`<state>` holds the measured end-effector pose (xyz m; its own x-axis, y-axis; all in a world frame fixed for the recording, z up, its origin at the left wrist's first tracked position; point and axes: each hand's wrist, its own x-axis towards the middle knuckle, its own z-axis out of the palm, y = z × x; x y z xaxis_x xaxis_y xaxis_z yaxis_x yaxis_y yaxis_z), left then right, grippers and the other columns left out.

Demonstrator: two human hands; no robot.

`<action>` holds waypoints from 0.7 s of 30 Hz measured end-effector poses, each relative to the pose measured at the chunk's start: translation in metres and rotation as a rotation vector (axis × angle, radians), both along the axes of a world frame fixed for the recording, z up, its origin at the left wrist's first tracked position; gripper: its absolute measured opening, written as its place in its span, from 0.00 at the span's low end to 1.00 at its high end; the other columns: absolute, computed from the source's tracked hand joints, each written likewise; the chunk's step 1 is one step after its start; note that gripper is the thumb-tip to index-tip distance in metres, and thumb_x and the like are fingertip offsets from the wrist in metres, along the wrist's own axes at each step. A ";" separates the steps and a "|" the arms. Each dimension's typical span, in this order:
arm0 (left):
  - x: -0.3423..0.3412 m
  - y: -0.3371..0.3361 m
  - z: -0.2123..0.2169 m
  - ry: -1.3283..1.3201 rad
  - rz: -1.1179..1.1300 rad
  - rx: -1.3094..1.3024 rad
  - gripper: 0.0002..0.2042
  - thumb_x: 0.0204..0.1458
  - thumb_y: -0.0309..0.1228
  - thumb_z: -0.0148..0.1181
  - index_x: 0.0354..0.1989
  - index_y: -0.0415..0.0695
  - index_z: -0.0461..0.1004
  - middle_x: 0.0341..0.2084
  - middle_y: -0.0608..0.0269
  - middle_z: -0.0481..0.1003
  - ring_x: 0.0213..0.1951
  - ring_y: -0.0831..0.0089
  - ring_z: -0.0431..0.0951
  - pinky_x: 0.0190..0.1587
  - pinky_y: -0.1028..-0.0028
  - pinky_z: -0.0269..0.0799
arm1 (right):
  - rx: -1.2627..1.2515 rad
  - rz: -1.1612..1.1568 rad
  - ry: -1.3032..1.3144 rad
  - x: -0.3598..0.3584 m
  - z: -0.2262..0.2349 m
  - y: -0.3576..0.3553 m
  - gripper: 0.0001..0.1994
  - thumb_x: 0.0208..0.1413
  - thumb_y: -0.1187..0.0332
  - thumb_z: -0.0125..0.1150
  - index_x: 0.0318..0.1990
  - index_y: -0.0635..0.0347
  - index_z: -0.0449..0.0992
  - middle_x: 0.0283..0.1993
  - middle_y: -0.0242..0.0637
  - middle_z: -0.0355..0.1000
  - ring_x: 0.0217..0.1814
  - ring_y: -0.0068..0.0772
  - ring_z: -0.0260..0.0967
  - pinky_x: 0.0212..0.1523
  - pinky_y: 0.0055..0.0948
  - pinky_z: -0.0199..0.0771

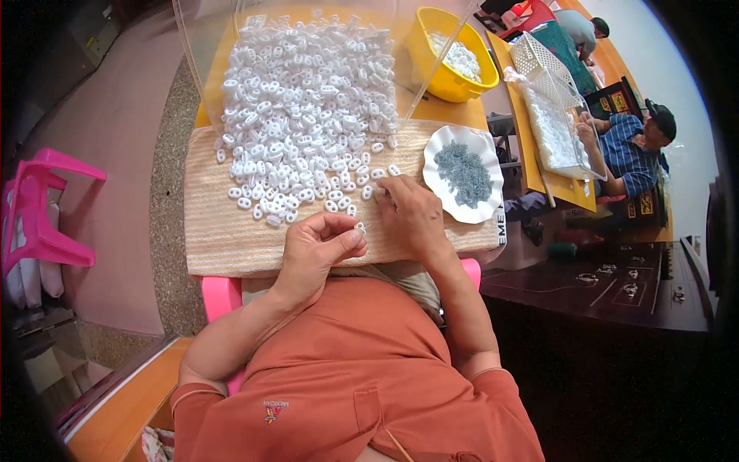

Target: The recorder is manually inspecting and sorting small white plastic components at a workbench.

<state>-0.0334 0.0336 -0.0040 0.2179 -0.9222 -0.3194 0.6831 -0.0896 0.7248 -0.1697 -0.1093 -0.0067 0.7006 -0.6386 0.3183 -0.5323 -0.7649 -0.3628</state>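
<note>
My left hand (319,245) is closed, pinching a small white oval plastic piece with holes (360,228) between thumb and fingertips. To its right, my right hand (416,212) reaches down to the towel, fingers bent and slightly apart, beside a loose white piece (367,192). Whether its fingertips touch that piece is hard to see. A large heap of the same white two-holed pieces (308,108) spreads over the table beyond both hands. Right of my right hand, a white scalloped plate (436,185) holds a pile of small grey metallic-looking parts (464,175).
A striped beige towel (219,250) covers the near tabletop. Clear upright panels (192,46) flank the heap. A yellow basin (450,86) with white pieces stands at the far right. Beyond, a person in a blue shirt (635,154) works at another table. A pink stool (46,208) stands left.
</note>
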 end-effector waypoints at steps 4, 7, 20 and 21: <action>0.000 0.000 -0.003 0.028 0.008 0.015 0.06 0.53 0.22 0.59 0.39 0.38 0.73 0.29 0.61 0.77 0.31 0.75 0.79 0.39 0.74 0.79 | 0.115 0.056 -0.151 -0.003 0.002 0.003 0.11 0.46 0.76 0.65 0.39 0.59 0.76 0.31 0.38 0.73 0.26 0.31 0.72 0.30 0.26 0.72; 0.002 0.000 -0.003 0.036 0.017 0.017 0.07 0.53 0.22 0.59 0.40 0.38 0.73 0.29 0.61 0.77 0.31 0.75 0.79 0.39 0.74 0.79 | 0.430 0.095 -0.313 -0.008 0.008 0.008 0.11 0.49 0.77 0.64 0.42 0.62 0.76 0.31 0.33 0.74 0.27 0.19 0.70 0.30 0.19 0.69; 0.001 -0.001 0.000 0.086 0.011 0.032 0.07 0.54 0.23 0.59 0.40 0.37 0.73 0.31 0.62 0.77 0.32 0.77 0.79 0.38 0.79 0.78 | 1.142 0.116 -0.557 -0.016 -0.002 0.022 0.12 0.55 0.76 0.61 0.47 0.69 0.74 0.38 0.34 0.75 0.39 0.19 0.72 0.39 0.19 0.73; 0.002 -0.001 -0.001 0.088 0.009 0.027 0.07 0.54 0.23 0.59 0.40 0.37 0.73 0.31 0.62 0.77 0.32 0.78 0.78 0.38 0.79 0.78 | 1.156 0.118 -0.554 -0.015 -0.001 0.022 0.12 0.55 0.76 0.61 0.47 0.69 0.74 0.38 0.35 0.76 0.38 0.20 0.72 0.38 0.20 0.74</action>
<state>-0.0317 0.0323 -0.0048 0.1958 -0.9112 -0.3625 0.7448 -0.1023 0.6594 -0.1846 -0.0871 -0.0075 0.7243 -0.6806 -0.1103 -0.0491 0.1086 -0.9929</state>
